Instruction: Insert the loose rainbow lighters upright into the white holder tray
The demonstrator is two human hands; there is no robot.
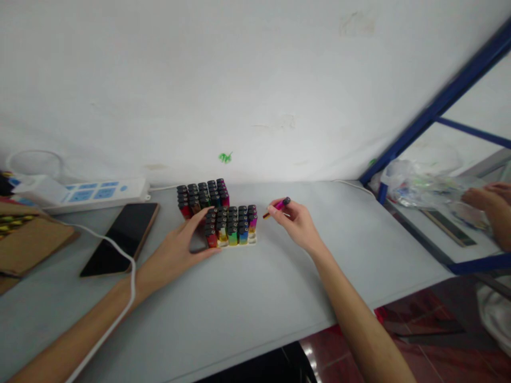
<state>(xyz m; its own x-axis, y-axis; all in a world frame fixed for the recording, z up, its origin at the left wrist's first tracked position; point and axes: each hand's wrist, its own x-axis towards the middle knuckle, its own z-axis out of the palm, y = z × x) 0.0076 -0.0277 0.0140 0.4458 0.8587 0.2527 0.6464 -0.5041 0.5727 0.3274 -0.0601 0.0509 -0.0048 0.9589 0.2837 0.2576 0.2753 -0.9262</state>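
Observation:
My right hand (293, 221) pinches a lighter (279, 206) between thumb and fingers, tilted, its black top to the upper right; the body runs from purple to yellow-orange. My left hand (181, 244) spans the left end of a pale tray of lighters (232, 234), fingers at the back corner and thumb at the front. Upright lighters with black tops fill most of this tray, in red, yellow, green, blue and purple columns. Two slots at its front edge hold no lighter. Behind it stands a second block of lighters (203, 194), partly hidden by the front tray and my left fingers.
Left on the grey table (255, 298) lie a black phone (122, 239), a white power strip (101, 192) and a cardboard box (34, 239). A white cable (130, 292) crosses above my left forearm. A blue frame (415, 138) borders the right; another person's hands (489, 199) are beyond it.

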